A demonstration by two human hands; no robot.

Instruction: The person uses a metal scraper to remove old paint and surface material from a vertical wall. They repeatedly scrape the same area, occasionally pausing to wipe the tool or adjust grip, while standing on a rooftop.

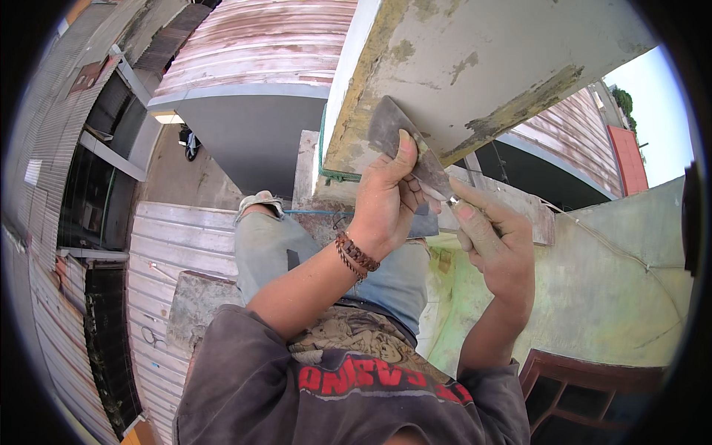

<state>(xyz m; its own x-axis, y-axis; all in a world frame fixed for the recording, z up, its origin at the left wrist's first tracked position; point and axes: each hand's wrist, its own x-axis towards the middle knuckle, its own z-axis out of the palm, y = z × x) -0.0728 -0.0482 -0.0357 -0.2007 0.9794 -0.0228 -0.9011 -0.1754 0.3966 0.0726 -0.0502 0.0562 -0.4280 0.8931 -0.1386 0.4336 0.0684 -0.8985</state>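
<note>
A broad, worn putty knife (384, 123) lies with its blade against the concrete pillar (489, 50). My right hand (495, 239) grips it near the metal ferrule, and most of the handle is hidden in my fingers. My left hand (384, 203) holds the blade from the side, thumb flat on its face and fingers curled behind. Pale dust coats both hands. The pillar's off-white face bears patches where the coating is gone, with rough yellowish strips along both edges. The blade's wide end touches or nearly touches the left strip; I cannot tell which.
A green cord (336, 177) runs around the pillar's lower end. My knees straddle a concrete ledge (303, 167), high above the ground. Corrugated metal roofing (167, 233) and a concrete slab (203, 306) lie at left. Cables (601, 236) cross the green-stained wall (612, 295) at right.
</note>
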